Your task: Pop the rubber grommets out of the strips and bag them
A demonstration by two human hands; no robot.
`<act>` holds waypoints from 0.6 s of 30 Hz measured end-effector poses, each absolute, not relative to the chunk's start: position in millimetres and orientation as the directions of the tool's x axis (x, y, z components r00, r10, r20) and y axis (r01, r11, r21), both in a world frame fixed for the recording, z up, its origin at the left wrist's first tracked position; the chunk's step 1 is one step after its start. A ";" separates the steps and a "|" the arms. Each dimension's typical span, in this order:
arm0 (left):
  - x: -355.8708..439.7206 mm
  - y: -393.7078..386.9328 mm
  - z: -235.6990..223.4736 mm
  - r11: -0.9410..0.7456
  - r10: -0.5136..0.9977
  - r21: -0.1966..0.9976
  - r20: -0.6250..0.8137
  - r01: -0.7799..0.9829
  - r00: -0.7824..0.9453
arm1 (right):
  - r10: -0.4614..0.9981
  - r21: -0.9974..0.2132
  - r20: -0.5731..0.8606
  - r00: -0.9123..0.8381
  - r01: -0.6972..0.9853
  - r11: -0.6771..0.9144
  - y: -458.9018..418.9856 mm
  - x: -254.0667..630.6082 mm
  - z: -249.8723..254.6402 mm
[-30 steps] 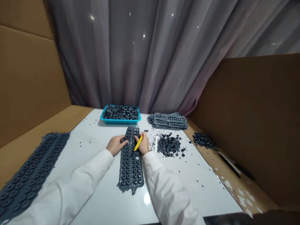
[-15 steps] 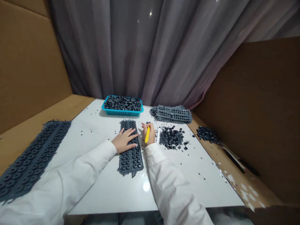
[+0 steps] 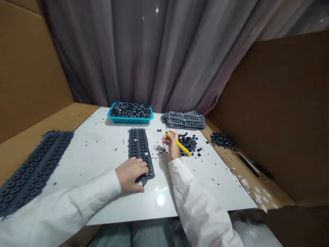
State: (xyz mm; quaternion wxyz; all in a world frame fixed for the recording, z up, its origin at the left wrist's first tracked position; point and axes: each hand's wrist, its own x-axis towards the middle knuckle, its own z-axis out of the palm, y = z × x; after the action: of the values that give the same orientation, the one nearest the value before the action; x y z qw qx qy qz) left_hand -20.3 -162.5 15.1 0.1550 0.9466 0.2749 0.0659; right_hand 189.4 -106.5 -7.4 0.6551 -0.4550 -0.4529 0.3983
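Right hand: grip closed on one yellow tool, pen-like, held aslant above the counter; dark tip up and to the left, plain end down and to the right. Fingers curled, the tool lying across them.

Left hand: grip partly open, palm down, fingers bent over the near end of the middle strip and touching it; thumb spread apart from the fingers, toward the near side.

Middle strip: one, dark grey, lying flat on the white counter, lengthwise away from the person. Rows of small rings, a smooth band between; two white spots, one toward the far end, one closer to the fingers. Near end partly covered by the left hand.

Large strip: one, dark grey, ringed, ragged edges, at the left side of the counter; near part beside the left sleeve.

Blue basket: one, beyond the middle strip, filled with small black pieces.

Grey sheets: a stack, perforated, to the right of the basket.

Dark pile: loose black pieces, partly hidden behind the right hand and the tool; small bits scattered about.

Second pile: black pieces, on the brown surface at right. Nearer, slim long items, kind unclear, and white scraps.

Surround: grey curtain behind; cardboard walls left and right.
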 end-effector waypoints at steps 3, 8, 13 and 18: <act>-25.4 -171.3 4.8 -0.796 0.558 0.337 0.084 0.503 0.826 | 0.971 -0.978 0.174 0.164 -0.087 0.190 -139.2 185.8 -12.1; -31.8 -162.6 8.9 -0.761 0.535 0.470 0.064 0.447 0.843 | 0.997 -0.997 -0.069 0.036 -0.025 -0.068 -188.9 178.3 -25.8; -19.7 -157.9 16.4 -0.735 0.589 0.447 0.050 0.509 0.807 | 0.997 -0.996 -0.081 0.004 0.027 -0.081 -197.9 176.0 -28.5; -7.9 -154.6 15.8 -0.747 0.573 0.405 -0.010 0.527 0.820 | 0.995 -0.990 -0.035 -0.090 0.139 -0.022 -200.8 176.6 -28.3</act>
State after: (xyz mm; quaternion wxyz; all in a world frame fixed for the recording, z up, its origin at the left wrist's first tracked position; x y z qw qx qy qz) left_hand -7.9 -154.6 15.8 0.1990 0.9329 0.2946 0.0576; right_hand 176.6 -200.8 -28.3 0.4333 -0.5168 -0.5486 0.4941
